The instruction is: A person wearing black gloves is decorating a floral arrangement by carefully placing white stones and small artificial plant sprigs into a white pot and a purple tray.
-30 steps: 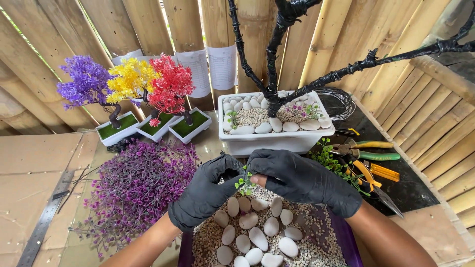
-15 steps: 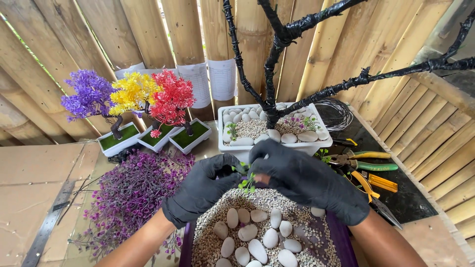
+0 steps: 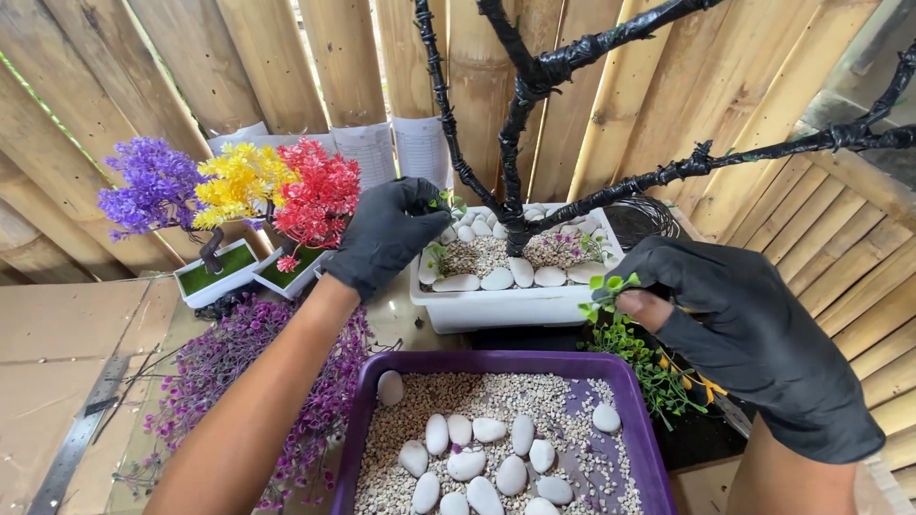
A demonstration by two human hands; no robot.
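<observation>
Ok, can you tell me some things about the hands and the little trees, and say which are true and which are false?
1. Both hands wear black gloves. True.
2. The left hand reaches over the white planter. True.
3. The right hand holds a red flower. False: it pinches a small green sprig.
4. The purple tray holds water. False: it holds gravel and white stones.
5. The three small trees are purple, yellow and red. True.
</observation>
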